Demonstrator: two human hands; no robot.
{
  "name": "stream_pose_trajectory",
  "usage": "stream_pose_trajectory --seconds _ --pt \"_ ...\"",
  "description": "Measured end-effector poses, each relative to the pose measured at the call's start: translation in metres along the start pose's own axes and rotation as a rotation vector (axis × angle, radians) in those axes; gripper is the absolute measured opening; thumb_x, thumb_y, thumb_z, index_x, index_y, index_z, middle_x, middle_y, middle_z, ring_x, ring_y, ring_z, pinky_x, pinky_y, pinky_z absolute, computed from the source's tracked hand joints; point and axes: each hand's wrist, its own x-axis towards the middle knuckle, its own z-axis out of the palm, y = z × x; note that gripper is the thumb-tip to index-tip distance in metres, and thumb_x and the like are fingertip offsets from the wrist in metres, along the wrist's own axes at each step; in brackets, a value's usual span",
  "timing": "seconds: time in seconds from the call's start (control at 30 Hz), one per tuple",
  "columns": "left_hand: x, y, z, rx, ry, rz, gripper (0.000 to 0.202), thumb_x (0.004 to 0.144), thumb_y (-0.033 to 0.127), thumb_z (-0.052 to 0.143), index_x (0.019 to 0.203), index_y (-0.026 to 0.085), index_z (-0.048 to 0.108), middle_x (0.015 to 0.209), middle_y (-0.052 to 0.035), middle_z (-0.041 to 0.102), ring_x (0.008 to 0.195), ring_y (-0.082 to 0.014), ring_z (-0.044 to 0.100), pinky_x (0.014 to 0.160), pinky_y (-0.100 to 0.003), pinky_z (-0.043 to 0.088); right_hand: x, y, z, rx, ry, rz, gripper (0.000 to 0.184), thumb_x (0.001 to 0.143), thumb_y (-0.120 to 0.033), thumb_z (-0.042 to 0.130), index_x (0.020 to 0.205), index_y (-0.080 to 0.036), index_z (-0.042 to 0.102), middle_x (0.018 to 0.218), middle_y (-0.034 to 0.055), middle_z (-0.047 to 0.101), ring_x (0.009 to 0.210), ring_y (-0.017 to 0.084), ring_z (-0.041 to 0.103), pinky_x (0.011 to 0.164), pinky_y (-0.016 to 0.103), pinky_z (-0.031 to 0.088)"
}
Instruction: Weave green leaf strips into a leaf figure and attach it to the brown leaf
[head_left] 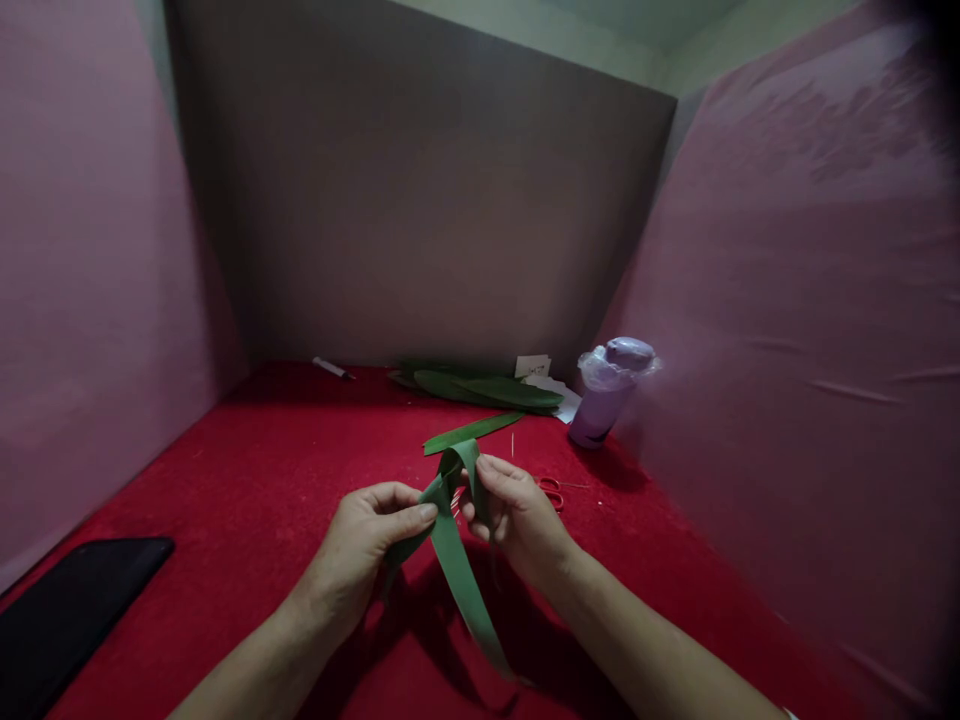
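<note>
A long green leaf strip (pixel 459 570) is bent into a loop above the red cloth table (pixel 247 480). My left hand (pixel 371 535) pinches the strip's left side between thumb and fingers. My right hand (pixel 510 510) grips the loop's right side, fingers closed round it. The strip's free end hangs down toward me between my wrists. Another narrow leaf piece (pixel 471 433) lies on the cloth just beyond the loop.
A pile of green leaves (pixel 487 390) lies at the back, with a small paper card (pixel 532 366) and a pen (pixel 332 368). A lilac plastic cup (pixel 609 392) stands at right, red-handled scissors (pixel 551 490) lie behind my right hand, and a black phone (pixel 67 610) lies at left. Pink and grey screens enclose the table.
</note>
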Motion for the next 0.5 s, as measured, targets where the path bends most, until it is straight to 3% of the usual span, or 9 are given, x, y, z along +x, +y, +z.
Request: stream_pose_trajectory --seconds 0.27,0.5 --pt "-0.0013 -0.0005 0.0014 -0.033 -0.027 -0.015 0.008 0.063 0.019 0.072 0.064 0.014 0.066 0.064 -0.0041 0.068 0.055 -0.0112 0.058 0.053 -0.021 0.042 -0.0017 0.0043 0.0003 -0.17 -0.063 -0.096 0.026 0.074 -0.036 0.066 0.086 -0.014 0.067 0.059 0.0001 0.058 0.049 0.008 0.049 0.04 0.017 0.034" --pt "-0.0011 0.0003 0.0015 -0.047 -0.038 -0.034 0.009 0.064 0.02 0.072 0.066 0.014 0.067 0.066 -0.0044 0.068 0.057 -0.0115 0.059 0.056 -0.021 0.043 -0.0024 0.0068 0.0005 -0.236 -0.085 -0.131 0.023 0.077 -0.036 0.063 0.084 -0.015 0.069 0.058 -0.0014 0.056 0.047 0.006 0.046 0.04 0.017 0.032"
